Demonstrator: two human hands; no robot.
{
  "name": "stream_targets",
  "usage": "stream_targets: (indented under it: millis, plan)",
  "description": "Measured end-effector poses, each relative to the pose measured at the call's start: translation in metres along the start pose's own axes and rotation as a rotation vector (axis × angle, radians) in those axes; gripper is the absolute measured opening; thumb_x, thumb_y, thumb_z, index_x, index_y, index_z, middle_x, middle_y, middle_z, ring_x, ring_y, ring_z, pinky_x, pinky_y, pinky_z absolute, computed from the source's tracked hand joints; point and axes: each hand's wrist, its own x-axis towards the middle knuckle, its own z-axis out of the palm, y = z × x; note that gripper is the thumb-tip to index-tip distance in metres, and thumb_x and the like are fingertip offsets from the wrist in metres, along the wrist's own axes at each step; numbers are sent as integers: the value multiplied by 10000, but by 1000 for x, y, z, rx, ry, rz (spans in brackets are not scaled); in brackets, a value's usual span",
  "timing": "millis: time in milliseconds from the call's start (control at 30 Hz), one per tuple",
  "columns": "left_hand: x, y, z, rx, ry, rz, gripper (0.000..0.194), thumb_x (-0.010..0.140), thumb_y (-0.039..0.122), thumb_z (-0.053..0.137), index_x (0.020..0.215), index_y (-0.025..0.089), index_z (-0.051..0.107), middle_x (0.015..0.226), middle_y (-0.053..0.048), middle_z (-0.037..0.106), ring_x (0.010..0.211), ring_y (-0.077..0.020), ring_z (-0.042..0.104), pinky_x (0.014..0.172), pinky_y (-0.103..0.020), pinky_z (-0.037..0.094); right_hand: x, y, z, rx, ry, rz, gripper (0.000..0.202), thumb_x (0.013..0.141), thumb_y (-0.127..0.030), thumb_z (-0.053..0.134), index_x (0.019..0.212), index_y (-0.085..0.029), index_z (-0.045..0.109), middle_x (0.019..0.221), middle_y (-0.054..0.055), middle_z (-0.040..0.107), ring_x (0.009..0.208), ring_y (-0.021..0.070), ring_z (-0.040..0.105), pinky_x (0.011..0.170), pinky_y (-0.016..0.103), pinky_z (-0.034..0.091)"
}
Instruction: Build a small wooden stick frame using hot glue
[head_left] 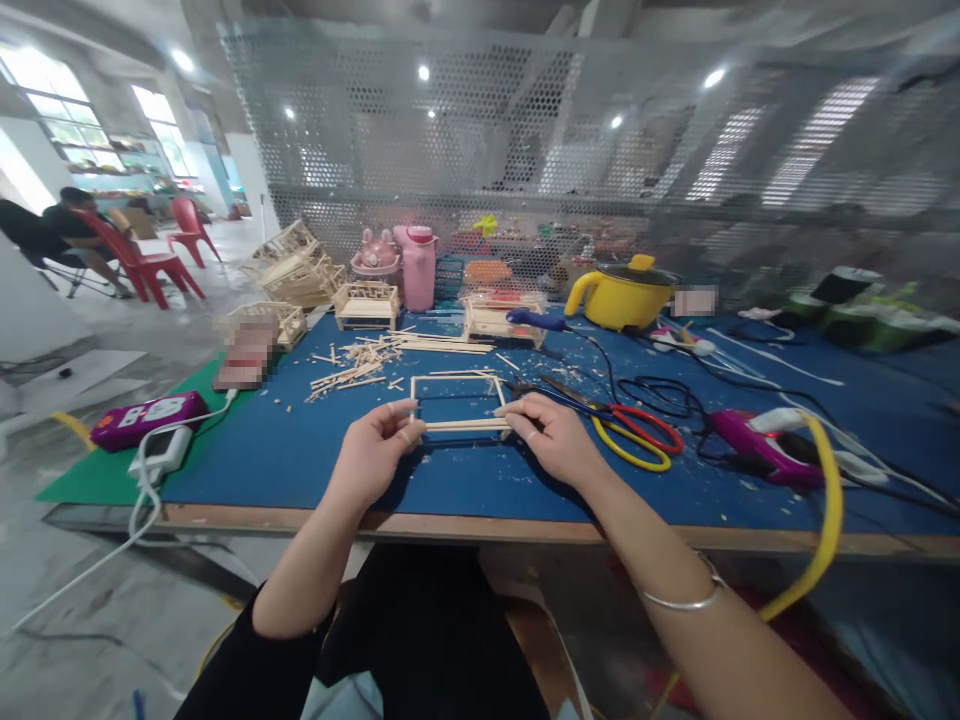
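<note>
A small rectangular frame of thin wooden sticks (466,427) is held between my two hands, just over the blue mat. My left hand (379,445) pinches its near left corner with thumb and fingers. At the near right corner, my right hand (551,432) grips the frame the same way; part of that corner is hidden by the fingers. Beyond the frame lies a scattered pile of short wooden sticks (360,362), with longer sticks (442,344) beside it. Scissors with red and yellow handles (645,430) and dark-handled pliers (551,393) lie right of my right hand.
Behind stand small wooden stick models (367,304), a pink flask (418,268) and a yellow electric pot (626,298). A blue-handled tool (536,320) with a cord rests on another model. Purple power strips (150,418) and cables lie on both sides. A perforated metal screen (465,130) closes the back.
</note>
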Motion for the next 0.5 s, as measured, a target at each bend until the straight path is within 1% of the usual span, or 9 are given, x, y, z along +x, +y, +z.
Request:
stream_targets:
  millis: [67,133,200,267,333,433,500]
  plan:
    - [1,4,-2,-41,-28,-35,564,655,425,734,1117,115,636,743,-14,643,660,-112,552,654,-250,470,0,2,-1,-15,-8,-32,225,869,-279,498,883,-194,705,873,50,679,843,190,628,797,311,463]
    - [3,7,-4,-61,-68,-69,511,703,420,701,1114,125,633,752,-13,626,659,-101,545,601,-223,465,1,3,-2,-16,-46,-35,230,870,-297,498,889,-195,704,868,48,680,829,188,629,791,309,462]
    - [4,9,-6,-88,-122,-99,457,750,404,662,1119,138,616,749,-7,603,636,-89,535,525,-190,440,3,3,-3,-1,-79,-8,226,861,-308,507,895,-196,701,877,46,689,830,190,631,798,315,462]
    - [7,7,-6,-98,-154,-112,407,775,367,643,1115,147,599,690,15,565,584,-76,512,475,-169,414,5,4,-3,51,-102,56,216,841,-321,527,897,-194,693,873,42,699,812,191,636,790,317,469]
    - [9,5,-5,-103,-153,-107,354,785,331,637,1086,150,593,629,38,525,543,-66,491,478,-167,428,7,4,-3,133,-121,142,214,813,-345,556,883,-189,684,837,35,704,771,187,639,767,313,480]
    - [10,0,-3,-125,-125,-85,302,783,319,643,1027,145,604,609,45,514,535,-62,495,521,-184,472,10,5,-3,221,-138,239,232,769,-381,603,858,-183,683,779,28,701,729,187,636,747,317,485]
    - [9,-2,-2,-133,-105,-71,298,781,325,647,1014,142,616,626,38,530,539,-60,505,540,-190,487,10,5,-3,241,-100,269,237,748,-387,624,846,-182,691,781,33,703,736,194,633,759,330,481]
